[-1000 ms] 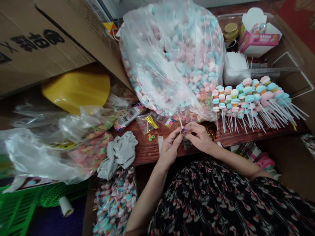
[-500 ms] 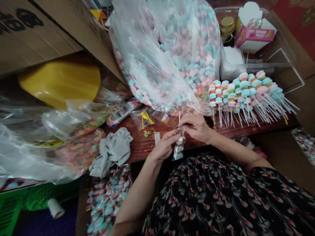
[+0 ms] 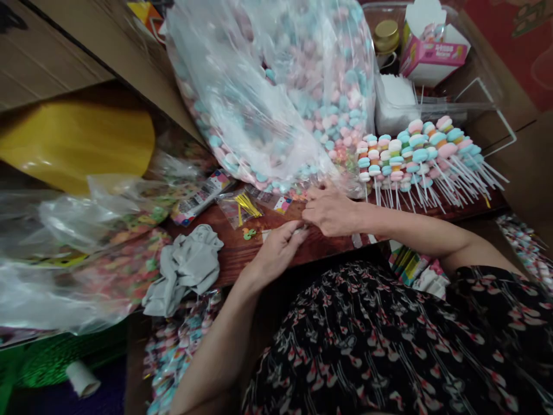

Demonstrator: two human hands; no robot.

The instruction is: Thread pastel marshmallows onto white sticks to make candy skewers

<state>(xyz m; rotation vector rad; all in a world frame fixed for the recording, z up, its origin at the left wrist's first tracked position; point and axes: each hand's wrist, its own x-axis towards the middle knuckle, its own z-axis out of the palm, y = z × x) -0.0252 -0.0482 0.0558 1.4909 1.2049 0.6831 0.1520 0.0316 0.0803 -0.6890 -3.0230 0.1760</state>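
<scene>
My left hand (image 3: 276,248) is over the table's front edge, its thumb and fingers pressed together; what they hold, if anything, is hidden. Touching or nearly touching its fingertips, my right hand (image 3: 330,210) has curled fingers, and I cannot make out anything in them. Just beyond lies a big clear bag of pink, blue and white marshmallow candies (image 3: 337,118). To the right are rows of candy skewers (image 3: 410,155) on white sticks. Left of my hands are gold twist ties (image 3: 247,206) on a small clear packet and a few loose gummy rings (image 3: 249,233).
A crumpled grey cloth (image 3: 194,259) hangs over the table edge. Further left is a clear bag of gummy rings (image 3: 125,265). Wrapped candies (image 3: 179,351) fill a space below. A clear plastic bin (image 3: 479,104) stands at the back right, a cardboard box (image 3: 56,63) at the back left.
The wrapped candy stick that hung between my hands is no longer visible. My right hand has come lower over my left fingertips, its forearm swung outward. The whole view has shifted slightly.
</scene>
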